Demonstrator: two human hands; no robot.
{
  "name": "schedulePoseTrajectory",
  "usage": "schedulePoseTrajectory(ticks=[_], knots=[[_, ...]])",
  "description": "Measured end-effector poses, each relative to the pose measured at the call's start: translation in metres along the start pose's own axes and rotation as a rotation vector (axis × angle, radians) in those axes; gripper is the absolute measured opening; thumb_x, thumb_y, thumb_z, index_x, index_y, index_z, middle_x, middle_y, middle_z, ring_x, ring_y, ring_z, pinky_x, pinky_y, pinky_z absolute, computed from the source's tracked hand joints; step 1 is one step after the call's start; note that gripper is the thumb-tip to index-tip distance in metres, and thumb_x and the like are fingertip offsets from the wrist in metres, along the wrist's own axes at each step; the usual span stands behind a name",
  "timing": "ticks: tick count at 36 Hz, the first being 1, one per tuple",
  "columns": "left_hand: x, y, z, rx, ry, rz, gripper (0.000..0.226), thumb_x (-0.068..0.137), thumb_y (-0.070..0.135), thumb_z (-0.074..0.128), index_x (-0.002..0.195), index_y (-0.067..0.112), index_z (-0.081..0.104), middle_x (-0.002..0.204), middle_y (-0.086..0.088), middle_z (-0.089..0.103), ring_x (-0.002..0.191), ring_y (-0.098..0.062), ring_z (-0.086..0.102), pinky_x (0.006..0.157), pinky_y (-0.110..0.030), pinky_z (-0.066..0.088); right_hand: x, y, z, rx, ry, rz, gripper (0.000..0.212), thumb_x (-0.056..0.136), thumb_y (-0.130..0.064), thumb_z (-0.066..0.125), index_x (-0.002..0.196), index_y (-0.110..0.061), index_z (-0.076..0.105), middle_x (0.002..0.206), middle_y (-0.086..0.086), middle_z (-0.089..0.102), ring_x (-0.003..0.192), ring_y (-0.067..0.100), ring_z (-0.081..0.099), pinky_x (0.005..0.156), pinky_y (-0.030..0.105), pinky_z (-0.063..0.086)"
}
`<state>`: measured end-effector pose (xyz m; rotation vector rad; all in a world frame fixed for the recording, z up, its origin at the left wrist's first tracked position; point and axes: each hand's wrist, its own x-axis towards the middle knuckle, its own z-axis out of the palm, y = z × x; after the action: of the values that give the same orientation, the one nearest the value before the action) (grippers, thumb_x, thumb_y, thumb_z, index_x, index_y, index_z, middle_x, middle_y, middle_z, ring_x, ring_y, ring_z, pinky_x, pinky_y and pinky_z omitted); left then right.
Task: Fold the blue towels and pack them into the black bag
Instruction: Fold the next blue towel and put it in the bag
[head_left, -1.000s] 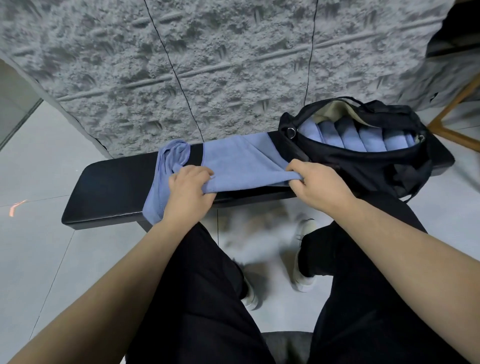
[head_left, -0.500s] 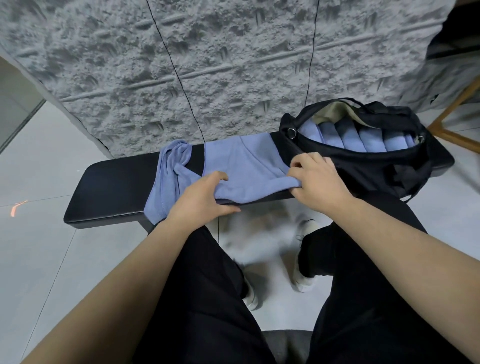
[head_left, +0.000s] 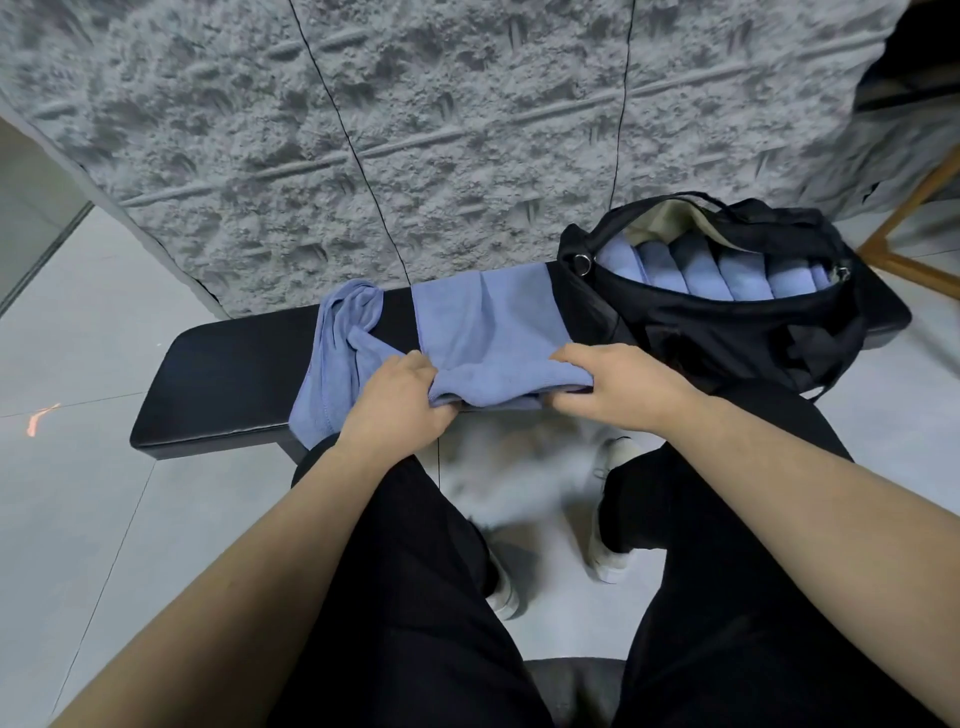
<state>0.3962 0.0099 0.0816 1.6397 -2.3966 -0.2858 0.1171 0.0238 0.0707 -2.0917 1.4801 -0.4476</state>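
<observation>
The blue towel (head_left: 483, 332) lies spread across the middle of the black tabletop (head_left: 223, 379), its near edge now bunched and lifted into a soft roll along the front of the bench. Half a second ago the left hand (head_left: 395, 405) lay flatter on the cloth with the thumb out; now its fingers have curled round the near left corner, so the grip is clenched on the towel. The right hand (head_left: 618, 384) has shifted slightly toward the near edge and pinches the near right corner, grasping the same towel. A second ago the near edge was stretched taut between the hands; it has since gone slack and gathered, which reads as the start of a fold carrying the near edge toward the far side.

Just left of it a second towel (head_left: 337, 358) sits crumpled, hanging over the near edge of the tabletop and not yet folded. To the right, touching the spread towel's far right corner, stands the black bag (head_left: 727, 322), open, with a row of folded towels (head_left: 727, 270) packed side by side inside. Judging from that, most of the packing is done and two towels remain.

Behind the bench rises a rough grey wall (head_left: 415, 130); a wooden frame (head_left: 914, 228) stands at the far right.
</observation>
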Motion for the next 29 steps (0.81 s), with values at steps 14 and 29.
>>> schedulePoseTrajectory(ticks=[14,29], knots=[[0.000,0.006,0.000,-0.135,-0.174,-0.110,0.029,0.087,0.009,0.057,0.067,0.018,0.038,0.060,0.002,0.046,0.058,-0.016,0.041,0.048,-0.022,0.027,0.001,-0.001,-0.002,-0.232,-0.010,0.010,0.009,0.084,-0.015,0.054,0.089,-0.022,0.054,0.084,-0.004,0.060,0.076,0.025,0.056,0.062,0.036,0.043],[-0.004,0.011,-0.003,-0.126,-0.099,-0.030,0.016,0.085,0.012,0.062,0.082,0.009,0.046,0.067,-0.003,0.052,0.060,-0.023,0.049,0.054,-0.032,0.034,-0.002,-0.007,-0.001,-0.437,0.001,0.002,0.023,0.085,-0.049,0.052,0.099,-0.035,0.063,0.087,-0.009,0.066,0.079,0.018,0.062,0.060,0.028,0.036]])
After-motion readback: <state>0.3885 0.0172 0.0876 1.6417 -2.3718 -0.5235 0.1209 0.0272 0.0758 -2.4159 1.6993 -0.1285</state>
